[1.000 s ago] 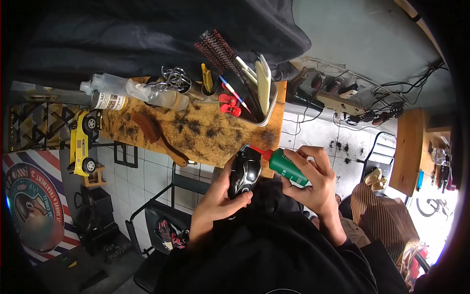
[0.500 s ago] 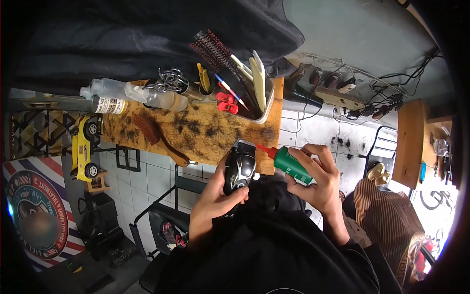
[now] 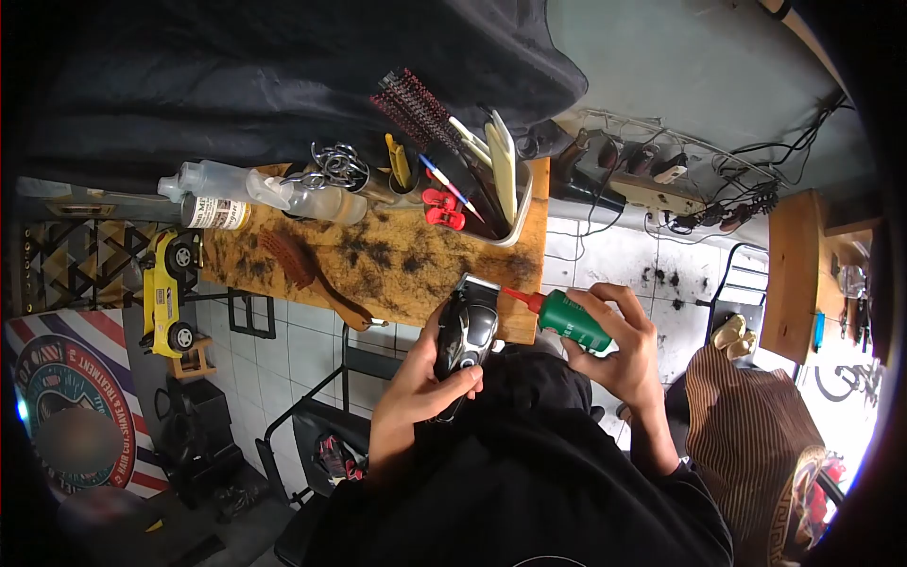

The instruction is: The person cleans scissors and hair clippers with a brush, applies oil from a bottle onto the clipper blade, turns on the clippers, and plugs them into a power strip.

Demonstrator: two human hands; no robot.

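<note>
My left hand is wrapped round a black and chrome hair clipper, its blade end pointing away from me over the table's front edge. In my right hand lies a green oil bottle, tilted on its side. The bottle's red nozzle points left toward the clipper blade, with a small gap between them. Beneath the clipper is the wooden table, strewn with dark hair clippings. A brown brush with a curved handle rests on the table left of the clipper.
A clear tub holds round brushes, combs and red clips. Scissors stand in a cup beside spray bottles and a labelled jar. A yellow toy car sits at left. A black chair stands below the table.
The oil bottle has drawn slightly right and down, so its nozzle is a little farther from the clipper blade. The clipper stays in my left hand, and the view has shifted slightly.
</note>
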